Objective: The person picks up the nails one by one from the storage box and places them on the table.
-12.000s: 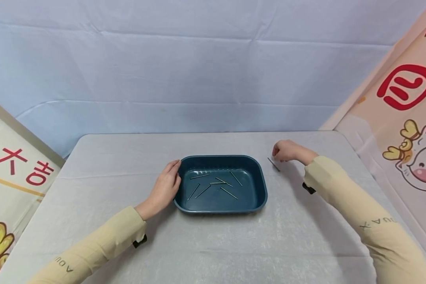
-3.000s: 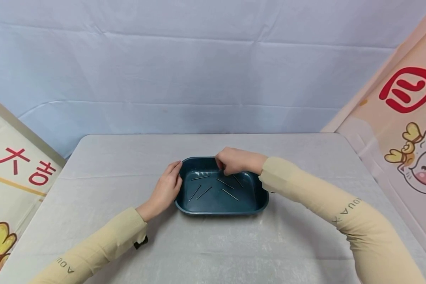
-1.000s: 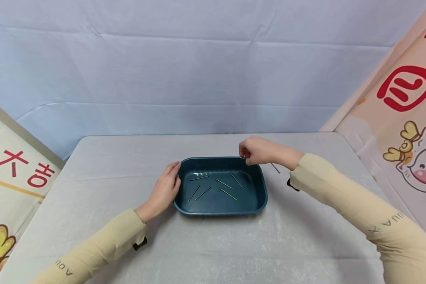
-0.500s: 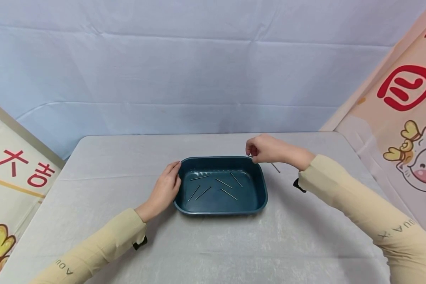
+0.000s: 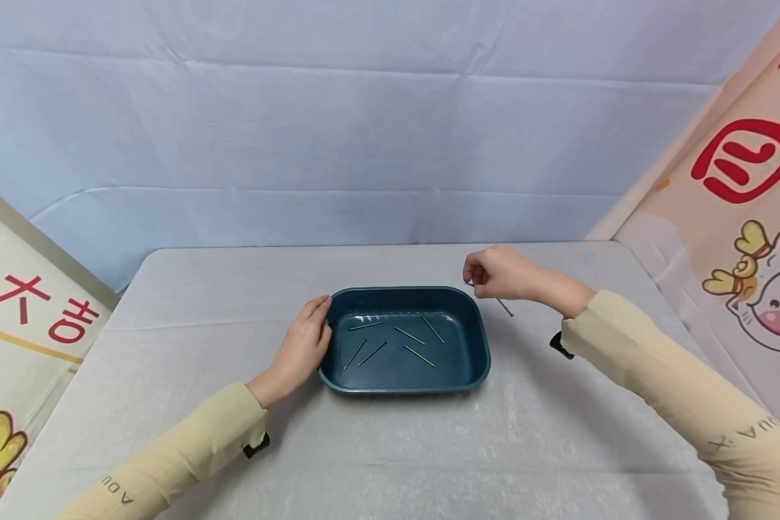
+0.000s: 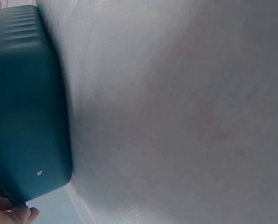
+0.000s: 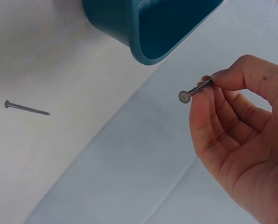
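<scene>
In the head view, my left hand [image 5: 299, 350] grips the left rim of a dark teal tray [image 5: 403, 391]; its fingertips also show at the rim in the left wrist view. Several steel nails [image 5: 410, 336] lie scattered across the tray's floor. Beyond the tray's far right corner, my right hand [image 5: 503, 273] is raised over the table. It pinches one nail [image 7: 199, 89] between thumb and fingers, the flat head sticking out. Another nail [image 7: 27, 108] lies on the table beside the tray, below this hand.
A grey cloth covers the table [image 5: 390, 455]. Behind it hangs a pale blue backdrop cloth [image 5: 338, 130]. Printed banners stand at the left and right sides.
My right hand has come out of the tray with a nail and moved right past the rim. One nail fewer lies in the tray than earlier. The left hand stays put.
</scene>
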A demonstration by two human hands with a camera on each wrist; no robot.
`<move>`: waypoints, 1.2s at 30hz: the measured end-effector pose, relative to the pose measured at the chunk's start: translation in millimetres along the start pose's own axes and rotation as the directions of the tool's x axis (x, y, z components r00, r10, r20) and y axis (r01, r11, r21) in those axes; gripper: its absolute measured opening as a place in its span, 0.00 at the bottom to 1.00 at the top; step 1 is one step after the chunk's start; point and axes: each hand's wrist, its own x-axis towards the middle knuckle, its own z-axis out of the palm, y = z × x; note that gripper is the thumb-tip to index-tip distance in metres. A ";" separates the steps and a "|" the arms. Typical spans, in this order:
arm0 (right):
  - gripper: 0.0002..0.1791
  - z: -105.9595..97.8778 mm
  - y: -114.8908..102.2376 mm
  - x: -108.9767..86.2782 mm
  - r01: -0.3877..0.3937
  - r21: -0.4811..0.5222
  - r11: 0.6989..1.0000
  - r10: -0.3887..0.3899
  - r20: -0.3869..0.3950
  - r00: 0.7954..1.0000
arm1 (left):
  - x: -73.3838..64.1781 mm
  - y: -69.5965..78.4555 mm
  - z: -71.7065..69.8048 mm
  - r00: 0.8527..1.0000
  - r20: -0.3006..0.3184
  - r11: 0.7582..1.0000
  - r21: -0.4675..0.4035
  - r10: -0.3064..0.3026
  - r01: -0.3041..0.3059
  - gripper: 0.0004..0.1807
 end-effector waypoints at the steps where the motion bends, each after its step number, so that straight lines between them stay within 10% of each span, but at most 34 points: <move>1: 0.06 0.0 0.8 -1.0 -0.003 0.001 1.000 0.003 -0.003 1.000 | 0.1 0.0 -0.1 1.000 0.000 1.000 -0.001 0.000 0.000 0.23; 36: 0.06 -1.5 16.1 -35.2 -0.137 0.079 0.987 0.144 -0.082 0.986 | 1.3 -1.2 -0.2 1.000 -0.007 1.000 0.000 0.011 -0.011 0.22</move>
